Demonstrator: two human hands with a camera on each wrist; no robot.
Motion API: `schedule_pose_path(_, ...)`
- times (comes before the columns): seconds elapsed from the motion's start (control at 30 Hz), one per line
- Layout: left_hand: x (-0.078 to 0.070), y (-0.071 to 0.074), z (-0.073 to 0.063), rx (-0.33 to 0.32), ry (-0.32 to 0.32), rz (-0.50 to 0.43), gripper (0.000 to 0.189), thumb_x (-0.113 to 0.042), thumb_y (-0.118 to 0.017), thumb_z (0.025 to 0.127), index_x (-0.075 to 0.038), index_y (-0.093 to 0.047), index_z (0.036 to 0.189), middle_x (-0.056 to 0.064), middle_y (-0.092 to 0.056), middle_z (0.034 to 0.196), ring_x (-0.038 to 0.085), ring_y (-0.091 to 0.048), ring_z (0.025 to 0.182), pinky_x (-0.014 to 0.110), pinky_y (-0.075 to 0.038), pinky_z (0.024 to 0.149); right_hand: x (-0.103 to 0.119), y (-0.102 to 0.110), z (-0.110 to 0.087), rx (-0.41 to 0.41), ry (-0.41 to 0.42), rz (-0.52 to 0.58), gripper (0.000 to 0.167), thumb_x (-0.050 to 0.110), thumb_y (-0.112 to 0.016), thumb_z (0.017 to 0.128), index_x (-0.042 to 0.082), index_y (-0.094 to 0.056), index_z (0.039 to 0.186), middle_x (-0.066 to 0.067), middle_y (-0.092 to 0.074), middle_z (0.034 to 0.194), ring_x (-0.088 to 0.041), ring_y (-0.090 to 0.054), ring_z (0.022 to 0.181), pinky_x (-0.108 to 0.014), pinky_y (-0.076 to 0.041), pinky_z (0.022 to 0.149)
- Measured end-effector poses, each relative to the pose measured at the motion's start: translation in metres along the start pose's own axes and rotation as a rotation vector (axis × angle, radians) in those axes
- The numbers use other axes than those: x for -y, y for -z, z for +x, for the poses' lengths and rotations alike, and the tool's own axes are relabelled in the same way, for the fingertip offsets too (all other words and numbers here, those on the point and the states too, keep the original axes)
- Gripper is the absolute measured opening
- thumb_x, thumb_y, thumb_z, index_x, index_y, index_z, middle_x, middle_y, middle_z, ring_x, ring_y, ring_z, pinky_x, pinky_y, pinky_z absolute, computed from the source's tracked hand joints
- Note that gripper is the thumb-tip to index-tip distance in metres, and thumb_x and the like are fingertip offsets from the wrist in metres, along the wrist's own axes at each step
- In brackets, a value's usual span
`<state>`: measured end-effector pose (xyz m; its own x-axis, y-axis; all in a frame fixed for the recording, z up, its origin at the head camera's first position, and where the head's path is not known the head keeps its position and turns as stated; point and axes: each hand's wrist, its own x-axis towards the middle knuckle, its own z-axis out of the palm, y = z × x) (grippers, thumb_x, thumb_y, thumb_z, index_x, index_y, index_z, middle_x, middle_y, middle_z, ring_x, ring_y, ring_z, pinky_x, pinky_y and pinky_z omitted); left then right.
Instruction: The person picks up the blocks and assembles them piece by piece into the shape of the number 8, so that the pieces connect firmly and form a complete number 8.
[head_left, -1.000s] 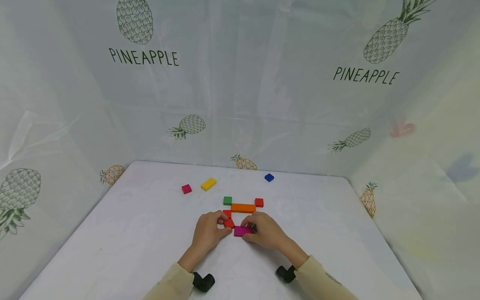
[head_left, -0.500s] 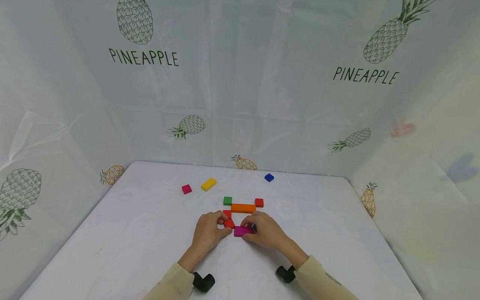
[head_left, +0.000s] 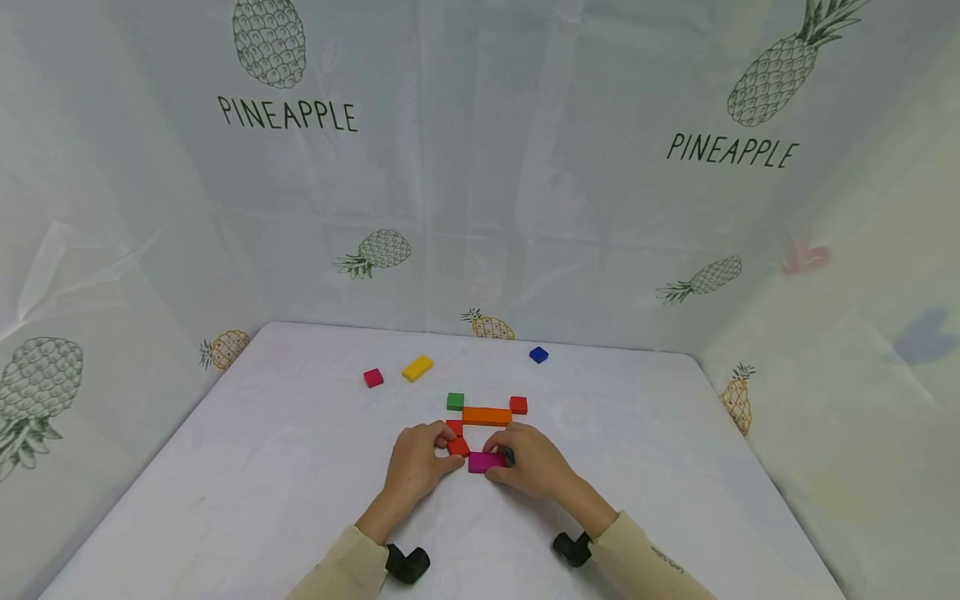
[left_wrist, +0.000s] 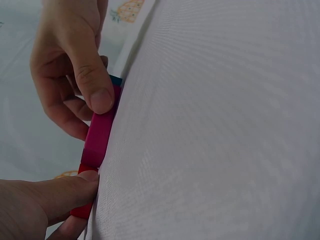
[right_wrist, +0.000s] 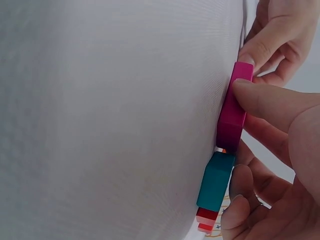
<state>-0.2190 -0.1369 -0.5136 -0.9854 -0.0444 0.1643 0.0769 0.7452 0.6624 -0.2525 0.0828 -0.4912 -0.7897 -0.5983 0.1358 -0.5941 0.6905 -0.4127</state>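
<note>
In the head view my left hand [head_left: 415, 457] pinches a red block [head_left: 458, 447] between thumb and fingers. That block sits slightly turned, just below another red block [head_left: 454, 427] that the fingertips partly cover. My right hand [head_left: 531, 461] grips a long magenta block [head_left: 485, 462] lying sideways, its left end right at the red block's corner. A teal block [right_wrist: 216, 181] stands beyond the magenta one's far end in the right wrist view, close to the right hand's curled fingers. From the head camera, that hand mostly hides it.
Above the hands lies a long orange block [head_left: 487, 417], with a green block [head_left: 455, 402] at its left end and a red cube [head_left: 518, 405] at its right. Farther back on the white table [head_left: 637, 433] are crimson [head_left: 373, 378], yellow [head_left: 417, 368] and blue [head_left: 538, 355] blocks.
</note>
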Motion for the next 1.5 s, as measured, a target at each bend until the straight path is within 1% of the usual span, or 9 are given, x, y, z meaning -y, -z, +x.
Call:
schedule_pose_path(0.33,0.0,0.001,0.001,0.002,0.003,-0.001,0.031,-0.025,-0.095,0.081,-0.017,-0.074,0.102,-0.003,-0.067,0.09,0.018,-0.057,0.091,0.036,-0.052,0.077,0.002,0.001,0.001,0.003,-0.011,-0.001,0.028,0.03,-0.091,0.085,0.02,-0.078,0.108,0.008,-0.064,0.091,-0.013,-0.059,0.09,-0.029,-0.055,0.079)
schedule_pose_path(0.57,0.0,0.0,0.0,0.001,0.009,-0.005,0.031,-0.025,-0.095,0.081,-0.016,-0.075,0.103,-0.002,-0.068,0.09,0.018,-0.057,0.092,0.036,-0.053,0.077,0.002,0.003,0.001,0.019,-0.025,0.022,0.029,0.03,-0.091,0.086,0.02,-0.078,0.11,0.008,-0.066,0.097,-0.013,-0.061,0.094,-0.028,-0.056,0.082)
schedule_pose_path(0.83,-0.001,0.001,0.0,-0.001,0.009,-0.013,0.03,-0.024,-0.094,0.081,-0.016,-0.075,0.102,-0.002,-0.068,0.09,0.018,-0.057,0.091,0.037,-0.053,0.078,-0.003,0.019,0.003,0.022,-0.071,0.07,0.03,0.03,-0.086,0.091,0.018,-0.077,0.117,0.003,-0.067,0.103,-0.015,-0.062,0.099,-0.034,-0.057,0.085)
schedule_pose_path(0.93,-0.001,0.001,0.0,0.002,0.01,-0.018,0.029,-0.023,-0.094,0.082,-0.016,-0.075,0.103,-0.002,-0.068,0.09,0.018,-0.057,0.092,0.037,-0.053,0.079,-0.008,0.028,0.005,0.005,-0.085,0.082,0.028,0.028,-0.084,0.093,0.016,-0.077,0.117,0.002,-0.067,0.103,-0.015,-0.061,0.097,-0.033,-0.057,0.084)
schedule_pose_path(1.03,-0.001,0.002,0.0,0.006,0.009,-0.026,0.03,-0.023,-0.094,0.082,-0.016,-0.075,0.103,-0.002,-0.068,0.09,0.018,-0.057,0.092,0.037,-0.053,0.078,-0.014,0.036,0.008,-0.021,-0.086,0.076,0.026,0.024,-0.083,0.094,0.014,-0.077,0.117,0.0,-0.069,0.103,-0.017,-0.061,0.093,-0.031,-0.056,0.079)
schedule_pose_path(1.13,0.0,0.002,0.0,0.008,0.009,-0.03,0.03,-0.023,-0.094,0.082,-0.015,-0.075,0.103,-0.003,-0.067,0.09,0.018,-0.057,0.092,0.036,-0.053,0.077,-0.021,0.043,0.012,-0.043,-0.111,0.071,0.024,0.023,-0.083,0.095,0.015,-0.077,0.117,0.0,-0.069,0.104,-0.017,-0.06,0.091,-0.028,-0.054,0.075)
schedule_pose_path(1.23,0.0,0.001,0.0,0.007,0.012,-0.032,0.03,-0.023,-0.094,0.081,-0.016,-0.075,0.103,-0.003,-0.066,0.089,0.018,-0.057,0.092,0.035,-0.053,0.076,-0.028,0.05,0.017,-0.068,-0.136,0.078,0.024,0.023,-0.083,0.094,0.016,-0.078,0.117,-0.002,-0.069,0.107,-0.019,-0.06,0.094,-0.029,-0.054,0.077)
schedule_pose_path(1.4,0.0,0.001,-0.001,0.002,0.011,-0.033,0.03,-0.023,-0.094,0.081,-0.016,-0.075,0.103,-0.003,-0.066,0.09,0.018,-0.057,0.092,0.035,-0.053,0.077,-0.044,0.058,0.025,-0.113,-0.136,0.05,0.029,0.022,-0.083,0.094,0.013,-0.076,0.121,-0.008,-0.07,0.111,-0.024,-0.063,0.1,-0.033,-0.056,0.08)
schedule_pose_path(1.5,0.0,0.001,-0.001,0.001,0.009,-0.032,0.03,-0.023,-0.094,0.082,-0.016,-0.075,0.103,-0.003,-0.066,0.09,0.018,-0.057,0.092,0.035,-0.053,0.077,-0.054,0.061,0.03,-0.129,-0.146,0.041,0.031,0.021,-0.081,0.095,0.012,-0.075,0.125,-0.009,-0.07,0.114,-0.024,-0.063,0.102,-0.035,-0.057,0.083)
